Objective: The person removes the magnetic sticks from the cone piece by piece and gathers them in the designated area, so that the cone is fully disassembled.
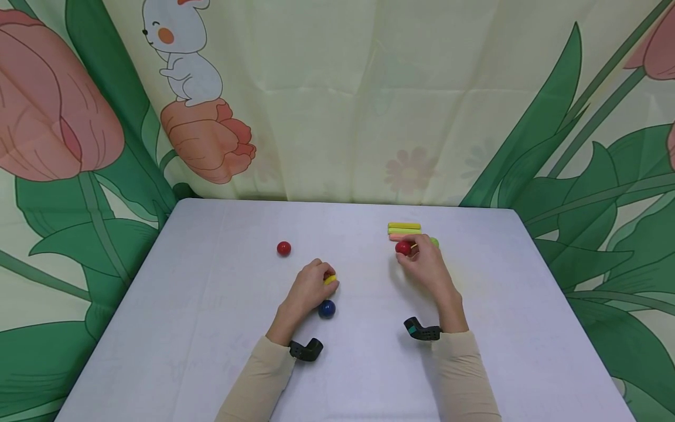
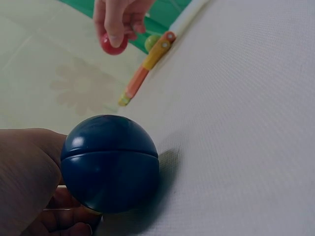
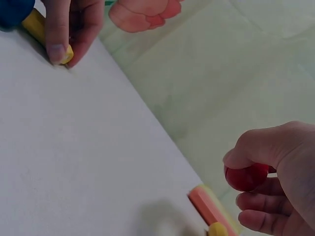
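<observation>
My left hand (image 1: 310,287) pinches a short yellow stick (image 3: 34,24) low at the tabletop, its pale end showing past the fingertips. Just nearer than that hand sits a glossy dark blue ball (image 1: 327,309), which has a groove around it and fills the middle of the left wrist view. Between thumb and fingers, my right hand (image 1: 426,264) holds a red ball (image 1: 403,248), raised over the table. Close behind it lie yellow (image 1: 404,225), yellow-green (image 1: 404,231) and pink (image 1: 398,237) sticks side by side. A green ball (image 1: 435,241) is partly hidden behind the right hand.
Another red ball (image 1: 283,248) rests on the white-covered table (image 1: 211,305), beyond and left of my left hand. A printed curtain (image 1: 337,117) hangs behind the table's far edge. Black wrist devices (image 1: 307,350) stick out from both forearms.
</observation>
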Motion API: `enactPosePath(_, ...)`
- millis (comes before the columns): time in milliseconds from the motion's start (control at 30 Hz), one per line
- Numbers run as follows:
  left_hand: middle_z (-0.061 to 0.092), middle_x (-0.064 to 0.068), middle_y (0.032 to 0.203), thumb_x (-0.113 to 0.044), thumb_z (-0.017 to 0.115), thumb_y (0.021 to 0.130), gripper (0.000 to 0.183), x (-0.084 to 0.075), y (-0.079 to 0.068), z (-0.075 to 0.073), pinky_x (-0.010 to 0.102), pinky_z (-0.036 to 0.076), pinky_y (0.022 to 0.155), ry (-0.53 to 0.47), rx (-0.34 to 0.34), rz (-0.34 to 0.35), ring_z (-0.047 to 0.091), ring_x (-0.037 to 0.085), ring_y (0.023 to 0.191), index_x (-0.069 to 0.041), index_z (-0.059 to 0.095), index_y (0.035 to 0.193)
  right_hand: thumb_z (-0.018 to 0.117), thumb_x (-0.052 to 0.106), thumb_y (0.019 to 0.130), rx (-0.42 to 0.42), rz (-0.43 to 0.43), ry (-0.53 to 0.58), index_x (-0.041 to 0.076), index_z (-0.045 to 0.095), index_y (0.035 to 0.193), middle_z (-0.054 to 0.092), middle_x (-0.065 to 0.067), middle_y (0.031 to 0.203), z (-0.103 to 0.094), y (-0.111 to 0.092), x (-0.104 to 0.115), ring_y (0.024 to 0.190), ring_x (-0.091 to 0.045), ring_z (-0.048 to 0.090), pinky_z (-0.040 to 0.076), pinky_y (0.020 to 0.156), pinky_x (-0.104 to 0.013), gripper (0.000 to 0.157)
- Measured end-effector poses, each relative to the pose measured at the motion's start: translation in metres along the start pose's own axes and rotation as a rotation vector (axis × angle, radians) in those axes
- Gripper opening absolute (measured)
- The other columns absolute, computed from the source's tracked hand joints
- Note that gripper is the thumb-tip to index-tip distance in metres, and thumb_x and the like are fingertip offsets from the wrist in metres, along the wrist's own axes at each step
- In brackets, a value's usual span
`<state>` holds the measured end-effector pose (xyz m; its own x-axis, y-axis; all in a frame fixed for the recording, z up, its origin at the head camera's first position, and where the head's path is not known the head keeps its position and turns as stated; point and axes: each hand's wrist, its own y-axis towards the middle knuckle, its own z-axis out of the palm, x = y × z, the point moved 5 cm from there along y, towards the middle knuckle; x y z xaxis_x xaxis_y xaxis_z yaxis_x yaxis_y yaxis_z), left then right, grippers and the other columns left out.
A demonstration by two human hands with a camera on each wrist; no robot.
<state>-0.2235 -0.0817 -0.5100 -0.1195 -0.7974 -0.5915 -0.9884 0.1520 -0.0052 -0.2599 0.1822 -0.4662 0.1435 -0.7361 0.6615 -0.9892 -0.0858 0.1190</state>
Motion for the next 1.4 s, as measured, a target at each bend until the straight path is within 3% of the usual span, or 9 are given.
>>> enactPosePath(767,0.061,0.003,0.093,-0.022,0.073,0.089,0.021,-0.001,0.000,-0.001,0.028,0.053,0.078,0.003,-0.004,0.005,0.054,0.016,0.081,-0.008,0.073,0.104,0.070,0.022,0.091,0.005,0.238,-0.002,0.003,0.047,0.138,0.051,-0.019,0.131,-0.025,-0.001,-0.038,0.115,-0.033,0.053,0.055,0.097,-0.048,0.055)
enactPosePath(1100,0.061,0.003,0.094,-0.021,0.072,0.089,0.020,0.000,0.001,0.000,0.028,0.052,0.078,0.003,-0.007,0.012,0.054,0.015,0.080,-0.008,0.073,0.104,0.068,0.022,0.091,0.008,0.237,-0.002,0.000,0.048,0.136,0.051,-0.022,0.130,-0.031,-0.003,-0.046,0.113,-0.034,0.052,0.053,0.096,-0.048,0.055)
enactPosePath(1400,0.060,0.002,0.091,-0.021,0.070,0.089,0.020,0.000,0.001,0.000,0.026,0.048,0.073,-0.001,-0.006,0.019,0.052,0.015,0.078,-0.008,0.073,0.103,0.070,0.021,0.091,0.031,0.293,-0.034,-0.002,0.046,0.137,0.050,-0.023,0.131,-0.030,-0.004,-0.053,0.114,-0.036,0.050,0.054,0.097,-0.048,0.057)
